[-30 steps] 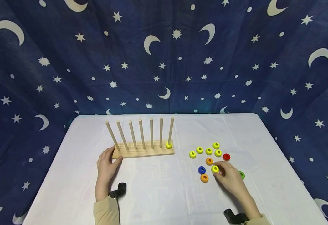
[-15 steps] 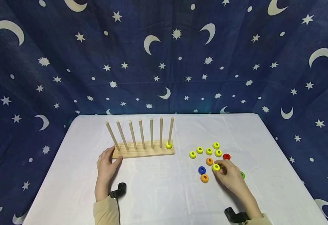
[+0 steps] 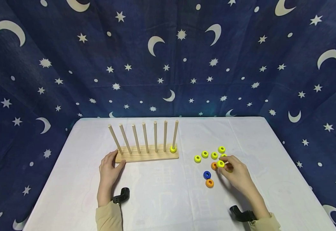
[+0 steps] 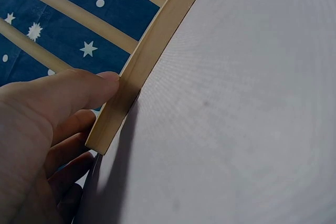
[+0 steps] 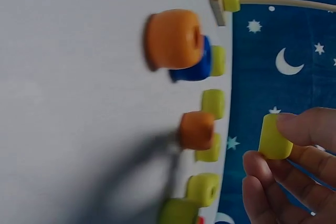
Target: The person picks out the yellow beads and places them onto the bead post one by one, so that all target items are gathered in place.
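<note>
My left hand point(image 3: 109, 168) grips the left end of a wooden peg rack point(image 3: 147, 156), thumb on its front edge and fingers round the end. In the left wrist view the thumb point(image 4: 86, 90) presses against the rack's base point(image 4: 144, 56). A row of several upright pegs stands on it, and a yellow ring point(image 3: 172, 149) sits at the foot of the rightmost one. My right hand point(image 3: 237, 173) pinches another yellow ring point(image 3: 220, 164) between thumb and fingers. The right wrist view shows this held ring point(image 5: 275, 137) raised off the white cloth.
Several yellow rings point(image 3: 205, 154) lie right of the rack. Nearer are a blue ring point(image 3: 206, 175), an orange ring point(image 3: 209, 183) and another orange ring point(image 3: 214, 166) partly covered by the held one. A green ring point(image 5: 179, 212) and a bit of red show low in the right wrist view.
My right hand has moved up and away from the front edge with the yellow ring, now covering the red and green rings in the head view. The left hand stays on the rack.
</note>
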{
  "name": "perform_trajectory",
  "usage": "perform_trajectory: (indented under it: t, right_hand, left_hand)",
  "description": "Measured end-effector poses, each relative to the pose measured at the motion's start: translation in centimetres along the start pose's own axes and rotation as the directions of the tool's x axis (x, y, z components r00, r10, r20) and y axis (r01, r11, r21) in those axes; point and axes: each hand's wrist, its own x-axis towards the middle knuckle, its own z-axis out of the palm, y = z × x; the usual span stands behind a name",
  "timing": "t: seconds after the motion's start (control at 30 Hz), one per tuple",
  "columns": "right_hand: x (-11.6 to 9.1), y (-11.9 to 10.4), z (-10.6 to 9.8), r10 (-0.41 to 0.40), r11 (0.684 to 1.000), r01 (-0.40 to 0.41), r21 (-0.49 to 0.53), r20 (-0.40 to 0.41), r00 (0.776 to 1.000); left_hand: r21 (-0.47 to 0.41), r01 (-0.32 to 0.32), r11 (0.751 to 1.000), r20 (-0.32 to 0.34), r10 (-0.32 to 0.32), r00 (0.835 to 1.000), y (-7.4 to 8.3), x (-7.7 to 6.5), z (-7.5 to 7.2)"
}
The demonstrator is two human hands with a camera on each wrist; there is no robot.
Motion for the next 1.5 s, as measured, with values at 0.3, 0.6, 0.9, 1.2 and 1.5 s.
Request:
perform_trajectory:
  t: [0.3,0.6,0.9,1.2,1.5]
  right_hand:
    - [1.8,-1.8,-0.5,-0.032,0.998,0.033,0.058,-0.003,0.999]
    - [3.9,-4.3,-1.0,-0.068,0.992,0.066,0.11,0.015,0.998]
    - [5.7,-7.1,-1.6,-0.103,0.984,0.098,0.151,0.024,0.994]
    - [7.5,-10.1,-1.9,-0.2,0.966,0.199,0.167,-0.011,0.98]
    - [9.1,-12.8,-2.4,-0.268,0.939,0.276,0.205,-0.066,0.961]
  left_hand:
    - [-0.005,-0.004,1.0,0.006,0.004,1.0,0.1,0.0,-0.1]
    - [0.003,0.013,1.0,0.026,-0.014,1.0,0.0,0.0,-0.1]
    - [-0.003,-0.006,1.0,0.014,0.006,1.0,-0.1,0.1,0.0]
    - [0.003,0.006,1.0,0.027,-0.006,1.0,-0.1,0.0,-0.2]
    - [0.004,0.003,1.0,0.015,-0.003,1.0,0.0,0.1,-0.2]
